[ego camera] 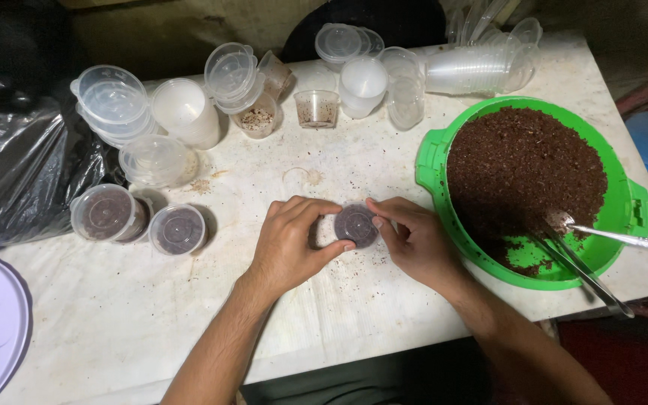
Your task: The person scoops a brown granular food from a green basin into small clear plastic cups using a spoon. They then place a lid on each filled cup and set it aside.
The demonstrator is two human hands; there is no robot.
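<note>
On the white table (pixel 384 165), both hands' fingers (pixel 329 213) pinch a small lidded, brown-filled cup (pixel 356 224).

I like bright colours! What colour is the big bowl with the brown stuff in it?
The big bowl is bright green, seen best in the head view.

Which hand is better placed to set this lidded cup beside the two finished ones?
Probably the left hand: it wraps the small lidded plastic cup, and the two filled lidded cups stand on its side.

Overhead light, table bright, corners dark, edges bowed, focus sharp.
</note>
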